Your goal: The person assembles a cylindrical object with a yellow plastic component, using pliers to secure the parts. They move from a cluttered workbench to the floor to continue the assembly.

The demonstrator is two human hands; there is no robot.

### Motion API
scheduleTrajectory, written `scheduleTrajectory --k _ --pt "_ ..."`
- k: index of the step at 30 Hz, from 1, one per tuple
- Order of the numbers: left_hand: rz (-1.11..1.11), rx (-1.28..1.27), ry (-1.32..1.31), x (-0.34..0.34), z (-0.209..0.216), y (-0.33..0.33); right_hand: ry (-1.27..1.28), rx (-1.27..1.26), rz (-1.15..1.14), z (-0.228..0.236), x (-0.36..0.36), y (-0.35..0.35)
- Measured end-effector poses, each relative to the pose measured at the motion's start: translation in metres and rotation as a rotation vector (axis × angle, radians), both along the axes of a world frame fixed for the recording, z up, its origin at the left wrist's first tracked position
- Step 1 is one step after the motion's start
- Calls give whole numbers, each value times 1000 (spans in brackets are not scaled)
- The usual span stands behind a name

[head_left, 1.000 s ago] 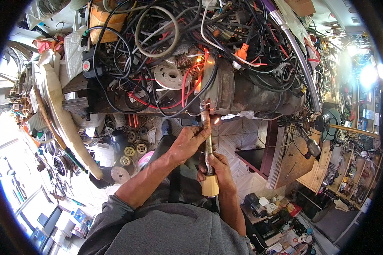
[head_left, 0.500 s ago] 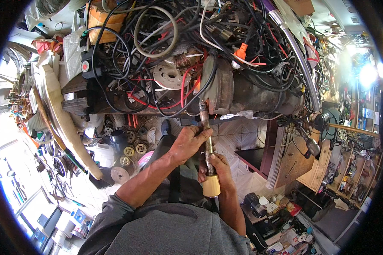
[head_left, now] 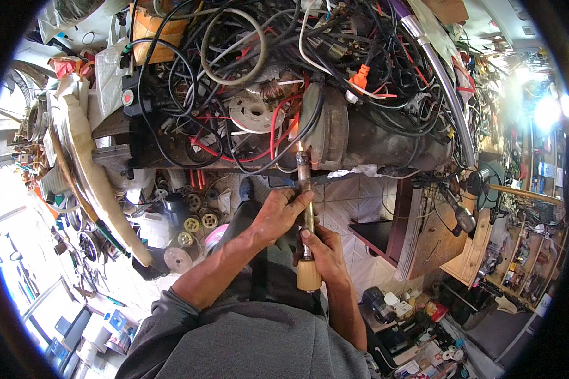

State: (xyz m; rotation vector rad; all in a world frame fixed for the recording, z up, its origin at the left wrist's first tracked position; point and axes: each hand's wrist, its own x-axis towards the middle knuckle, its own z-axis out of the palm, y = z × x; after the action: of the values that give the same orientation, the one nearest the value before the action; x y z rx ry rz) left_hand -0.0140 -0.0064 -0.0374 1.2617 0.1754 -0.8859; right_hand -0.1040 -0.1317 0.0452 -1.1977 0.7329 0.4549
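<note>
The left hand (head_left: 275, 213) and right hand (head_left: 325, 252) curl closed around a worn metal tube (head_left: 305, 175) with ribbed yellow handle (head_left: 309, 276), apparently steadying its tip (head_left: 302, 156) by the grey metal drum (head_left: 327, 120), which calls for even pressure.

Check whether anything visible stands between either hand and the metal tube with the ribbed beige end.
Nothing visible does. The left hand grips the metal tube near its middle, and the right hand grips it lower in the picture, just above the ribbed beige end.
</note>
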Motion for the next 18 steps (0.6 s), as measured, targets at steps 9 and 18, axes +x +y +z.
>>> scheduleTrajectory --k 9,18 --pt "-30 -144 152 11 24 4 15 224 -114 -13 -8 -6" --pt "-29 -86 127 10 21 1 2 360 -157 -23 -13 -11"
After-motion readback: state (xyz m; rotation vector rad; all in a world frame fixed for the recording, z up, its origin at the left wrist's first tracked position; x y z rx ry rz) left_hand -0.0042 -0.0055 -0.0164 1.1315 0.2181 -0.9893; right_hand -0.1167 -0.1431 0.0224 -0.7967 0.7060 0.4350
